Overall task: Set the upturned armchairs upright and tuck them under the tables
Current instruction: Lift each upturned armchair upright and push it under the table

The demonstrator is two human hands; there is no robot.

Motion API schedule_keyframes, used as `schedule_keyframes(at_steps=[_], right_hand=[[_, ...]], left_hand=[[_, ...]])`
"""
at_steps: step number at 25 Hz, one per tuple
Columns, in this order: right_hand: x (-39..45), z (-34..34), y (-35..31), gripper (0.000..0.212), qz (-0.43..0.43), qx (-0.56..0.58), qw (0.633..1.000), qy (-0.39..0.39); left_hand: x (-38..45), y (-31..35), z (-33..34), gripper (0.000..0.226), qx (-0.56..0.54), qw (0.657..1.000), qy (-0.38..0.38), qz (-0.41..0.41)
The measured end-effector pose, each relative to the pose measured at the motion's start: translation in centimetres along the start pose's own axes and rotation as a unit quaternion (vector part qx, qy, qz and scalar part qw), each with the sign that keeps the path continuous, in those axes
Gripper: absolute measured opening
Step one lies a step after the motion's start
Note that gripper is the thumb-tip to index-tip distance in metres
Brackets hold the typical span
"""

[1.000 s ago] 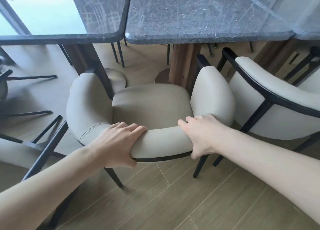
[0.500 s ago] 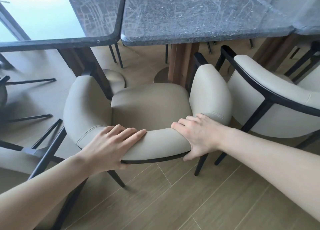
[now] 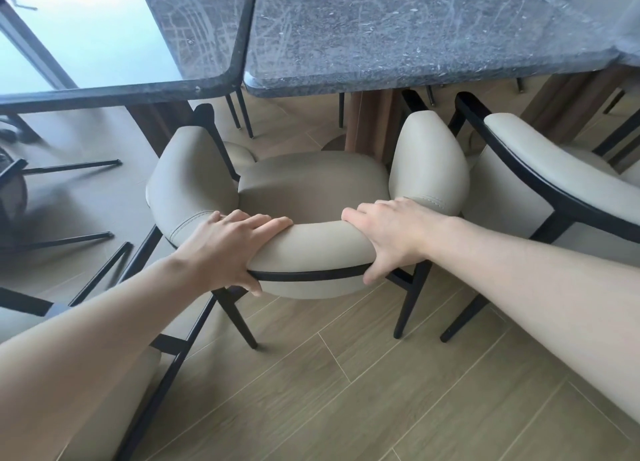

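Armchair [image 3: 311, 186] stands upright on its four legs at the centre of the view, its seat front at 12 o'clock, near the edge of the marble table [image 3: 415, 34] but not yet under it. Judged status: righting is complete for this unit; the tuck is unfinished, since the seat and both armrests remain in the open. A second table [image 3: 104, 44] adjoins at 10 o'clock, the two tops just beside each other.

Another armchair [image 3: 554, 190] stands upright at 3 o'clock, also short of its table. At 8 o'clock, a chair [image 3: 104, 322] lies with dark legs pointing up and sideways; it appears to need righting.

Materials: tabletops are dark grey veined stone with rounded corners, polished enough to reflect window light. Upholstery is smooth beige leather-like padding with a stitched seam, on a thin black frame with tapered legs. Floor [image 3: 381, 391] is pale wood-grain plank.

Left hand [image 3: 225, 249] grasps the curved backrest at 7 o'clock, thumb under the black rail. Right hand [image 3: 388, 235] grasps it at 4 o'clock, likewise.
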State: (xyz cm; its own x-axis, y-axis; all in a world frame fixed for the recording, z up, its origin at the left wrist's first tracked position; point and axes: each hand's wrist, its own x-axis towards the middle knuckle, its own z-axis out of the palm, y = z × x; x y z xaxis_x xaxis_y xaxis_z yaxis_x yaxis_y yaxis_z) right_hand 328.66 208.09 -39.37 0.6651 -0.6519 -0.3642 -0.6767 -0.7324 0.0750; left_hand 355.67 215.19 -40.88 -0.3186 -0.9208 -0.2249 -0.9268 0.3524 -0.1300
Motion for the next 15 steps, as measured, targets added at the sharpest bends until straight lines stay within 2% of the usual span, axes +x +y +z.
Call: schedule_keyframes(at_steps=[8,15], right_hand=[[1.5,-0.6,0.8,0.089,0.009,0.011,0.999,-0.033],[1.9,-0.7,3.1,0.091,0.026,0.006,0.999,-0.033]], left_hand=[[2.2,-0.6,-2.1,0.094,0.029,0.998,-0.047,-0.028],[4.3,-0.3,-2.6,0.09,0.019,0.998,-0.046,-0.034]])
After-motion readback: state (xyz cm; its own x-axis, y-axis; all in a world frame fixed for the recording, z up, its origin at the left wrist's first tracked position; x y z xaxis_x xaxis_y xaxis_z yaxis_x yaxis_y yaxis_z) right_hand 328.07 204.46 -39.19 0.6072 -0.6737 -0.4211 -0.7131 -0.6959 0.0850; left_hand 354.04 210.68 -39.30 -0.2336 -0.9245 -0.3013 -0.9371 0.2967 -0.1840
